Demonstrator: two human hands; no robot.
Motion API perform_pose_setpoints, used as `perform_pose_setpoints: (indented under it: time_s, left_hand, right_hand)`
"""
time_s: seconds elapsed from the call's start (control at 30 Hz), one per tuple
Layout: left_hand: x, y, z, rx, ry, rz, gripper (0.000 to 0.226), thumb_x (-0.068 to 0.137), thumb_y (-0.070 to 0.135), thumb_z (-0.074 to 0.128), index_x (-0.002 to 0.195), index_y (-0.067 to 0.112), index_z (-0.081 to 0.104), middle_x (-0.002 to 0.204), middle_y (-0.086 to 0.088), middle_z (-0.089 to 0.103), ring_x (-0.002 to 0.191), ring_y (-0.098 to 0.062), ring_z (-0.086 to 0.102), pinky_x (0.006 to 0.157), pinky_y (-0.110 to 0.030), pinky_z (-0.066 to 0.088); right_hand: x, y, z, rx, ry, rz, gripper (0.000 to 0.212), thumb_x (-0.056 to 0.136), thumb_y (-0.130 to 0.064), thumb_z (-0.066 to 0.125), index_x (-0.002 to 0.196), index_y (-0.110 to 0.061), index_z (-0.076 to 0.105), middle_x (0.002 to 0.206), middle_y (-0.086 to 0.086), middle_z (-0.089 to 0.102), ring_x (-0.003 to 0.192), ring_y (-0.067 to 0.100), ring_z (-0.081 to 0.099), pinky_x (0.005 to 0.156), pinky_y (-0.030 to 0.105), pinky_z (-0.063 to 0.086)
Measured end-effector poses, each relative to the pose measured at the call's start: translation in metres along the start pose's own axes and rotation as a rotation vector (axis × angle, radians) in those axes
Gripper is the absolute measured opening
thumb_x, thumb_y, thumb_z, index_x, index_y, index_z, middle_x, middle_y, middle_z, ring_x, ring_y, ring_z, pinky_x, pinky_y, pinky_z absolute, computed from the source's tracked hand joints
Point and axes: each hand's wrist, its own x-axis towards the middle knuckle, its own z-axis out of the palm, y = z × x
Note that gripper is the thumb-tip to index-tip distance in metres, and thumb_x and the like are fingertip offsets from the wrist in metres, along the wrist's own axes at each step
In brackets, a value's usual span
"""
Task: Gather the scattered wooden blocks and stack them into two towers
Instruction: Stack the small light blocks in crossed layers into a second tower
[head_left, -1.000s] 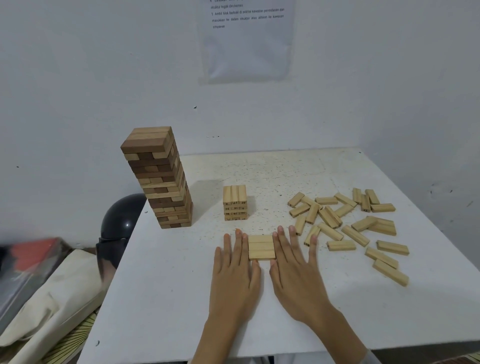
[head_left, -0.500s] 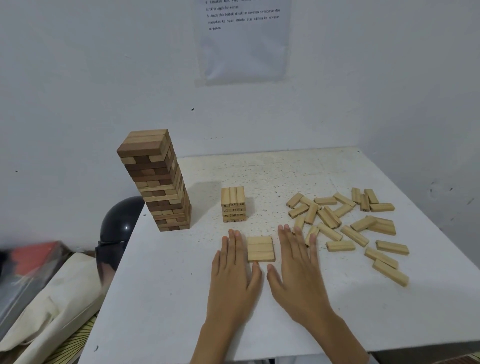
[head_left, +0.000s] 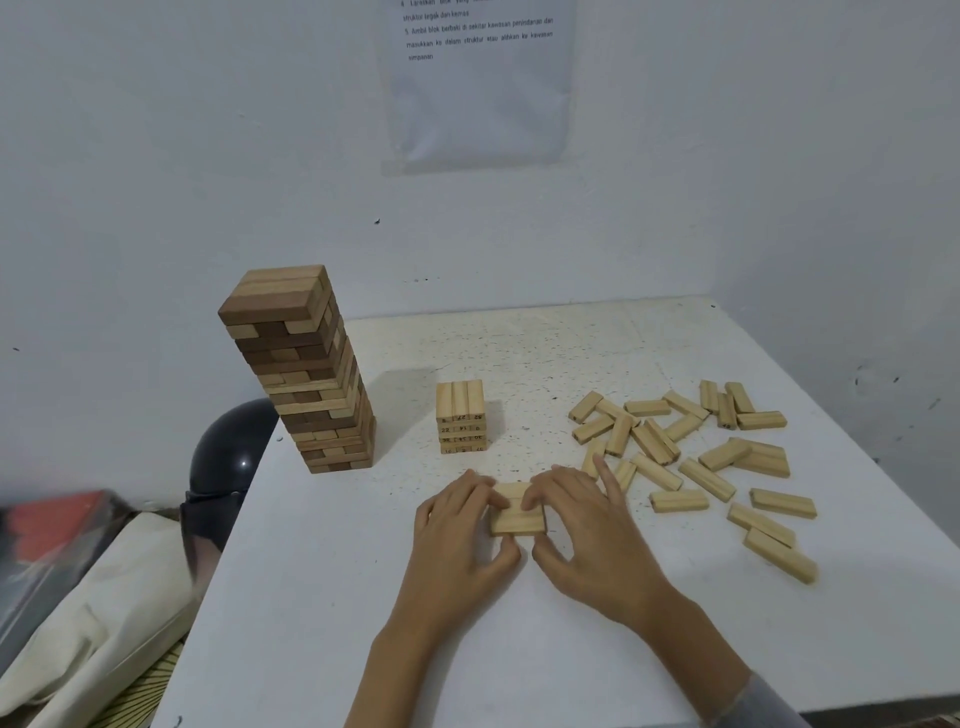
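Your hands have gone from lying flat to taking hold. A second ago both palms rested on the table (head_left: 332, 613) with straight fingers pressed along the sides of the layer of three blocks (head_left: 518, 517), squaring it up. Now your left hand (head_left: 460, 535) and your right hand (head_left: 589, 530) have their fingers curled onto it from either side, thumbs tucked at its near edge, so both hands are gripping the set between them. The layer sits just in front of the short tower (head_left: 461, 418), nearer to you and a little to its right. It looks to be resting on the table, though I cannot tell for sure whether it has begun to lift. The squaring seems finished and the carry is likely next, up and onto the short tower, whose top row runs away from you, so this layer probably wants to go on crosswise. Keep the squeeze even, because three loose pieces held only by side pressure could buckle in the middle. To the left of the short tower the tall tower (head_left: 306, 374) of mixed dark and pale wood stands complete, while to the right of it the scattered blocks (head_left: 691, 447) lie in a loose heap — plenty remains to gather.
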Motion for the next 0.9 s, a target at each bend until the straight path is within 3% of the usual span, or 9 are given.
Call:
perform_pose_setpoints:
  time_s: [0.1,0.23,0.33,0.47,0.53,0.63,0.73,0.8,0.9]
  left_hand:
    - [0.0,0.002,-0.002,-0.068,0.006,-0.025,0.024,0.075,0.029,0.064,0.097,0.031,0.054,0.117,0.026,0.05,0.122,0.013,0.036,0.099,-0.01,0.017]
    - [-0.002,0.001,-0.005,-0.24,0.009,-0.1,0.042,0.074,0.022,0.071,0.107,0.033,0.049,0.109,0.02,0.057,0.111,-0.007,0.052,0.095,-0.031,0.042]
    - [-0.003,0.004,-0.01,-0.372,0.034,-0.148,0.052,0.073,0.018,0.077,0.113,0.032,0.047,0.113,0.015,0.059,0.112,-0.015,0.054,0.092,-0.041,0.047]
    - [0.002,0.01,-0.02,-0.502,0.131,-0.145,0.058,0.071,0.01,0.082,0.111,0.033,0.047,0.114,0.01,0.062,0.114,-0.016,0.056,0.093,-0.023,0.046]
    - [0.008,0.01,-0.026,-0.526,0.175,-0.106,0.058,0.069,0.015,0.08,0.112,0.034,0.046,0.117,0.008,0.062,0.117,-0.014,0.056,0.094,-0.015,0.041]
    - [0.022,0.012,-0.035,-0.573,0.219,-0.089,0.056,0.067,0.024,0.072,0.114,0.032,0.043,0.12,0.005,0.062,0.119,-0.015,0.056,0.097,-0.016,0.039]
    - [0.037,0.013,-0.042,-0.62,0.253,-0.1,0.057,0.07,0.013,0.073,0.117,0.026,0.043,0.123,0.006,0.062,0.12,-0.013,0.055,0.098,-0.015,0.038]
    - [0.047,0.011,-0.042,-0.636,0.278,-0.113,0.057,0.073,0.008,0.07,0.12,0.026,0.044,0.125,0.009,0.061,0.124,-0.011,0.053,0.101,-0.018,0.037]
    - [0.059,0.007,-0.038,-0.648,0.312,-0.147,0.054,0.079,0.008,0.065,0.124,0.026,0.043,0.128,0.013,0.058,0.127,-0.008,0.049,0.106,-0.027,0.035]
  right_hand:
    - [0.0,0.001,0.003,0.038,0.02,0.013,0.023,0.077,-0.035,0.047,0.099,-0.031,0.054,0.101,-0.018,0.053,0.114,-0.006,0.043,0.12,0.033,-0.002]
    - [-0.001,0.002,0.004,0.08,0.057,0.021,0.031,0.074,-0.034,0.053,0.104,-0.026,0.052,0.1,-0.018,0.053,0.106,-0.004,0.048,0.12,0.032,0.006]
    - [0.002,-0.002,0.002,0.183,0.099,0.053,0.041,0.073,-0.035,0.057,0.11,-0.023,0.049,0.105,-0.02,0.052,0.11,-0.007,0.046,0.118,0.032,0.013]
    - [0.01,-0.012,-0.009,0.403,0.136,0.169,0.048,0.066,-0.038,0.065,0.111,-0.033,0.047,0.113,-0.02,0.055,0.119,0.004,0.045,0.104,0.03,0.035]
    - [0.018,-0.015,-0.015,0.487,0.139,0.187,0.051,0.066,-0.034,0.07,0.11,-0.037,0.046,0.116,-0.016,0.057,0.12,0.012,0.048,0.1,0.032,0.04]
    - [0.034,-0.019,-0.02,0.549,0.169,0.162,0.056,0.068,-0.017,0.078,0.11,-0.037,0.045,0.116,-0.012,0.058,0.12,0.014,0.051,0.101,0.036,0.041]
    - [0.054,-0.024,-0.022,0.597,0.211,0.139,0.055,0.07,-0.008,0.078,0.111,-0.028,0.048,0.114,-0.01,0.059,0.117,0.014,0.053,0.101,0.034,0.041]
    - [0.068,-0.026,-0.021,0.631,0.228,0.136,0.052,0.069,-0.01,0.076,0.11,-0.025,0.048,0.112,-0.01,0.06,0.116,0.012,0.054,0.1,0.033,0.042]
    - [0.087,-0.027,-0.017,0.634,0.216,0.161,0.05,0.066,-0.029,0.073,0.107,-0.033,0.046,0.112,-0.015,0.059,0.117,0.009,0.053,0.1,0.036,0.042]
